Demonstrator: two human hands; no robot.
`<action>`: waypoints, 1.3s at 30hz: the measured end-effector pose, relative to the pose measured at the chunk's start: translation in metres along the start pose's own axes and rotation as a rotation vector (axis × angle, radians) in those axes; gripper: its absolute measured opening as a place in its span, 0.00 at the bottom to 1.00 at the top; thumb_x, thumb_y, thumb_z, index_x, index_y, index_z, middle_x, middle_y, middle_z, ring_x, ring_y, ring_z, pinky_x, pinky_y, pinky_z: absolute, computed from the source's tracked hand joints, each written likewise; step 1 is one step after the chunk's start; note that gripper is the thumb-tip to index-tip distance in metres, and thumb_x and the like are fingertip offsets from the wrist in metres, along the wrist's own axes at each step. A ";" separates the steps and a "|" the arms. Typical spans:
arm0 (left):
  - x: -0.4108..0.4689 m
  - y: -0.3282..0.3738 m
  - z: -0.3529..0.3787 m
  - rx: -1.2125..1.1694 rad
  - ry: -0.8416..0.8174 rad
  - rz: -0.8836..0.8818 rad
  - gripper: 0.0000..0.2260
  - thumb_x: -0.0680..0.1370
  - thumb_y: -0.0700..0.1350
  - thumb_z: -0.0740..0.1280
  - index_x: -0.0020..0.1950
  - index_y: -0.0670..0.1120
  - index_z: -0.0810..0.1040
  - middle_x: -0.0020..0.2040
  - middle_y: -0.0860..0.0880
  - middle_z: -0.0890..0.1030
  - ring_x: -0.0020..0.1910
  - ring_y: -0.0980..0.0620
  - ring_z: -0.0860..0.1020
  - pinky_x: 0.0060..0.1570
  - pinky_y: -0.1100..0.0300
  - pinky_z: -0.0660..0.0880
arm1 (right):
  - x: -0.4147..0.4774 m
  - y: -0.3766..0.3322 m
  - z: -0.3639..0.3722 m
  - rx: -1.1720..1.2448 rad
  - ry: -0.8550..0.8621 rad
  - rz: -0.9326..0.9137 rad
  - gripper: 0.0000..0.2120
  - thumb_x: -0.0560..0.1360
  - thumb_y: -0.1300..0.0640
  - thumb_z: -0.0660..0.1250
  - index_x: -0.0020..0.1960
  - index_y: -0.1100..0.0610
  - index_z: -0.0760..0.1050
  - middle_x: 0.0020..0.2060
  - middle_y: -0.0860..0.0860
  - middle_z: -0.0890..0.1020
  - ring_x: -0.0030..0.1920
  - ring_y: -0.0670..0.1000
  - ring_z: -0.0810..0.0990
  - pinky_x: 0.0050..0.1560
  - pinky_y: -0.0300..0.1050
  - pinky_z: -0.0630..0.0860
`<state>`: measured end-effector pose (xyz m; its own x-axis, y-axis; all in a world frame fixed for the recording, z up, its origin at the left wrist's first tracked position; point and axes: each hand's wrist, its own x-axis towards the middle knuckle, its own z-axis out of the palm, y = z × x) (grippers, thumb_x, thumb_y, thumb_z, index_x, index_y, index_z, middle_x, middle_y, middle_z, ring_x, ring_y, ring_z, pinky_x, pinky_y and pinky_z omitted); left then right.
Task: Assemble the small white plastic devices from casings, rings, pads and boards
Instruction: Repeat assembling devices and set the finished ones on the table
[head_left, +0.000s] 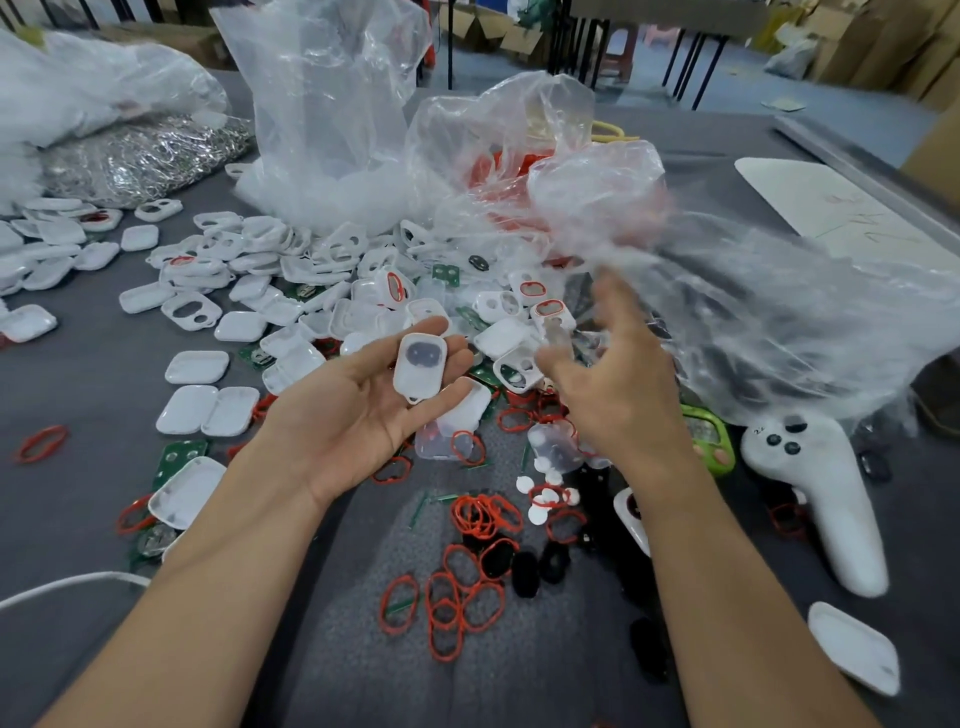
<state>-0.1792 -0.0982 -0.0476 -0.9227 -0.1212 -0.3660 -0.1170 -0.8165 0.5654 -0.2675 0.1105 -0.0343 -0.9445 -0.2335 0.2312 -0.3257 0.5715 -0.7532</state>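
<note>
**Work piece.** The small white plastic casing half with an oval window (418, 369) lies across the fingers of your left hand (353, 410), above the near centre of the grey cloth-covered table (337, 623). A dark grey rubber pad (421, 354) fills the window.

**Orientation.** The long axis runs almost straight away from you. The loop tab is at the near end and the window at the far end. The windowed face is turned up. Whether that is the inner or the outer face cannot be determined.

**Grip.** The left hand is palm up with fingers nearly straight. The casing is cradled, not clamped. In my judgement you present it flat so that the pad stays seated and the next part can drop in from above.

**Right hand.** Your right hand (618, 384) hovers just right of the casing, fingers loosely spread, beside the crumpled clear plastic bag (753, 312). It is blurred; whether it holds anything cannot be told.

**Supplies.**
- Thin red oval rubber rings (483, 514) and black oval pads (524, 571) are scattered near you.
- Green circuit boards (179, 457) lie to the left.
- A heap of white casing halves (291, 260) sits behind the hands.

All are within easy reach, which suits one-handed picking.
</note>
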 end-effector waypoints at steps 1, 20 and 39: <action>0.000 0.000 0.001 -0.001 -0.004 0.009 0.16 0.81 0.42 0.61 0.62 0.38 0.84 0.61 0.39 0.84 0.58 0.42 0.85 0.49 0.46 0.84 | 0.000 -0.003 0.001 0.019 0.005 0.014 0.41 0.77 0.45 0.73 0.81 0.38 0.52 0.77 0.45 0.69 0.73 0.48 0.70 0.72 0.46 0.62; -0.003 0.013 -0.001 -0.083 -0.115 0.098 0.13 0.77 0.39 0.65 0.60 0.41 0.82 0.61 0.39 0.84 0.61 0.41 0.83 0.56 0.44 0.82 | -0.015 -0.016 0.023 -0.177 -0.206 -0.097 0.18 0.74 0.60 0.70 0.60 0.46 0.84 0.44 0.42 0.86 0.45 0.44 0.82 0.52 0.38 0.78; -0.004 0.014 0.008 -0.117 -0.137 0.104 0.14 0.76 0.45 0.67 0.52 0.40 0.88 0.59 0.40 0.85 0.54 0.43 0.86 0.42 0.55 0.84 | -0.004 -0.020 0.034 -0.399 -0.104 -0.107 0.10 0.79 0.57 0.66 0.48 0.48 0.86 0.45 0.53 0.84 0.49 0.58 0.80 0.49 0.52 0.78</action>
<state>-0.1801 -0.1046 -0.0329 -0.9699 -0.1369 -0.2015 0.0177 -0.8647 0.5020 -0.2552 0.0730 -0.0409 -0.9018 -0.3742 0.2162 -0.4319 0.7950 -0.4259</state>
